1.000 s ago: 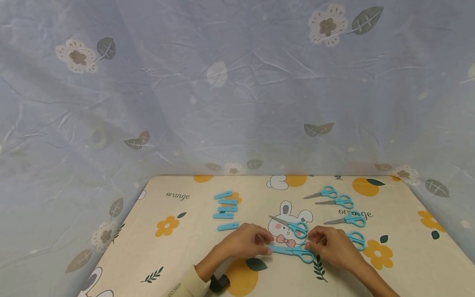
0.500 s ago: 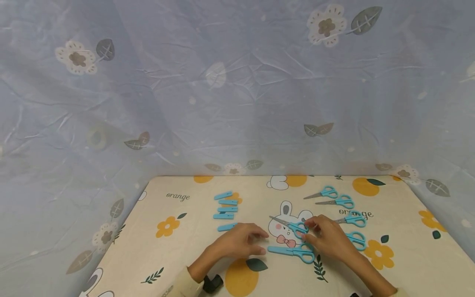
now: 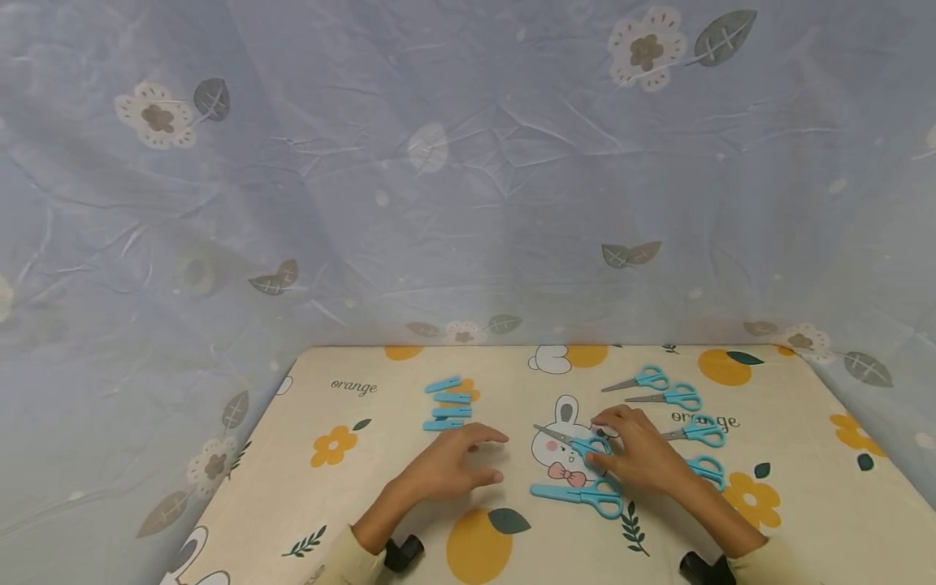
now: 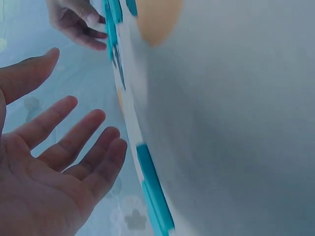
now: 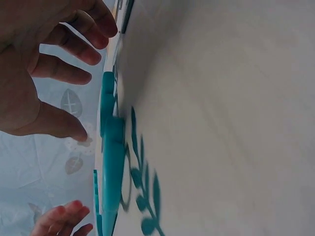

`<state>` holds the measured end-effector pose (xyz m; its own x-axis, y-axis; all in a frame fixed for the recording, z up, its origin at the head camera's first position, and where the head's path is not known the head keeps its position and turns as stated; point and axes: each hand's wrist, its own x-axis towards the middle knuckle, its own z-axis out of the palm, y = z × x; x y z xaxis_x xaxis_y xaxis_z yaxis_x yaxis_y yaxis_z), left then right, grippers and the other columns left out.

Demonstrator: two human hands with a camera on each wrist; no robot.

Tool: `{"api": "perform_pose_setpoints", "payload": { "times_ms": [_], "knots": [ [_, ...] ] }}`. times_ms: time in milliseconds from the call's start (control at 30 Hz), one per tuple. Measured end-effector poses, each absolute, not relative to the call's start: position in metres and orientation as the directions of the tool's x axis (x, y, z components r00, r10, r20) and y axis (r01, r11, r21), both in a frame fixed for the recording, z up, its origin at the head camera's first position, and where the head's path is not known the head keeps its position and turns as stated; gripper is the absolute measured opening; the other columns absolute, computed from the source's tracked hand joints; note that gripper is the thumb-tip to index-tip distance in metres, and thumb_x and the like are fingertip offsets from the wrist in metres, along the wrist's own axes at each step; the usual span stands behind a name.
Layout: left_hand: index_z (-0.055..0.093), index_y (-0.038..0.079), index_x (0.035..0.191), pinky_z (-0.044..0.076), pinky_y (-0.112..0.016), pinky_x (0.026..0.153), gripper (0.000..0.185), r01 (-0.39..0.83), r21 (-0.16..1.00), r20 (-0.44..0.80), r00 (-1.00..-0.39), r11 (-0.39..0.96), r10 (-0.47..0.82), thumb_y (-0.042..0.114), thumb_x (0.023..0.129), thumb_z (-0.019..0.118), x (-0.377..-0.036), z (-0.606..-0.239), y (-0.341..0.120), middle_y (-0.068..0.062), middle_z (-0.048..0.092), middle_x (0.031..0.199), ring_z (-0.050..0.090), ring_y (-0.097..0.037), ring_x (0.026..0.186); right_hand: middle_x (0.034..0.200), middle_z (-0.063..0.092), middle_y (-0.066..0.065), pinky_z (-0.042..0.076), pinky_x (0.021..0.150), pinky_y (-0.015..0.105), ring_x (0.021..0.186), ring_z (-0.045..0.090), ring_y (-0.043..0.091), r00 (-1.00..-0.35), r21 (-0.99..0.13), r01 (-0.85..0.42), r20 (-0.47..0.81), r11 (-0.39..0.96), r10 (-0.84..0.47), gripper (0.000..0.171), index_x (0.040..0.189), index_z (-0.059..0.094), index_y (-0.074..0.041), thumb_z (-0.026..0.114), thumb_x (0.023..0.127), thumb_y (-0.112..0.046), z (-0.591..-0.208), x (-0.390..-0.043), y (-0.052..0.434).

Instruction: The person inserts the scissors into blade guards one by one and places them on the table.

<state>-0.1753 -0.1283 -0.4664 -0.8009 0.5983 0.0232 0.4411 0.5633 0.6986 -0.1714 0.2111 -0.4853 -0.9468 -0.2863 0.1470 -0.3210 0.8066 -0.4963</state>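
My left hand hovers at the near end of a column of light-blue blade covers, its fingers spread and holding nothing. One cover shows beside those fingers in the left wrist view; in the head view the hand hides the nearest one. My right hand is over the handles of bare-bladed scissors. Its thumb and fingers stand apart in the right wrist view, with nothing gripped. Just in front lie scissors with a cover on their blades, their handle loops below the right hand.
Several more scissors with bare blades lie in a column to the right, one partly behind the right hand. A patterned cloth covers the table. A grey-blue flowered sheet hangs behind and at the sides.
Both hands have left the covered scissors, which stay on the cloth. The left hand has moved left toward the covers. The right hand has moved up to the bare-bladed scissors' handles.
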Motion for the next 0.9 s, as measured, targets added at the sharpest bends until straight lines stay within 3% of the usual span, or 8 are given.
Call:
{"api": "perform_pose_setpoints", "payload": {
  "times_ms": [267,433,600,900],
  "knots": [
    [0.066,0.009,0.143,0.05,-0.054,0.115,0.052,0.453,0.596,0.063,-0.85,0.663,0.524,0.024,0.096,0.082,-0.188,-0.468,-0.153,-0.011,0.066,0.148,0.061,-0.035,0.14,0.145,0.06,0.023,0.048,0.111,0.065,0.137,0.052,0.047,-0.929,-0.453,-0.364,0.114,0.814,-0.352,0.069,0.139,0.068,0.001,0.09,0.087,-0.038,-0.482,-0.184,0.216],
    [0.066,0.005,0.142,0.053,-0.055,0.111,0.054,0.466,0.584,0.087,-0.85,0.665,0.519,0.021,0.094,0.085,-0.193,-0.468,-0.169,-0.014,0.067,0.146,0.066,-0.035,0.134,0.143,0.061,0.022,0.049,0.109,0.065,0.135,0.054,0.047,-0.917,-0.456,-0.383,0.078,0.804,-0.392,0.072,0.139,0.069,-0.001,0.092,0.084,-0.041,-0.481,-0.19,0.217],
    [0.07,0.001,0.134,0.054,-0.054,0.108,0.049,0.465,0.57,0.096,-0.857,0.678,0.507,0.015,0.09,0.087,-0.197,-0.47,-0.178,-0.014,0.075,0.133,0.071,-0.034,0.125,0.141,0.061,0.02,0.05,0.108,0.065,0.133,0.055,0.045,-0.91,-0.462,-0.389,0.058,0.797,-0.41,0.071,0.137,0.07,-0.003,0.093,0.083,-0.043,-0.48,-0.194,0.218],
    [0.076,0.002,0.125,0.058,-0.052,0.1,0.041,0.405,0.569,0.064,-0.89,0.715,0.452,0.012,0.087,0.089,-0.201,-0.476,-0.186,-0.01,0.077,0.124,0.072,-0.028,0.113,0.135,0.062,0.017,0.053,0.103,0.06,0.127,0.057,0.04,-0.905,-0.482,-0.388,0.037,0.786,-0.424,0.072,0.136,0.072,-0.003,0.094,0.081,-0.044,-0.486,-0.2,0.218]
  ]
}}
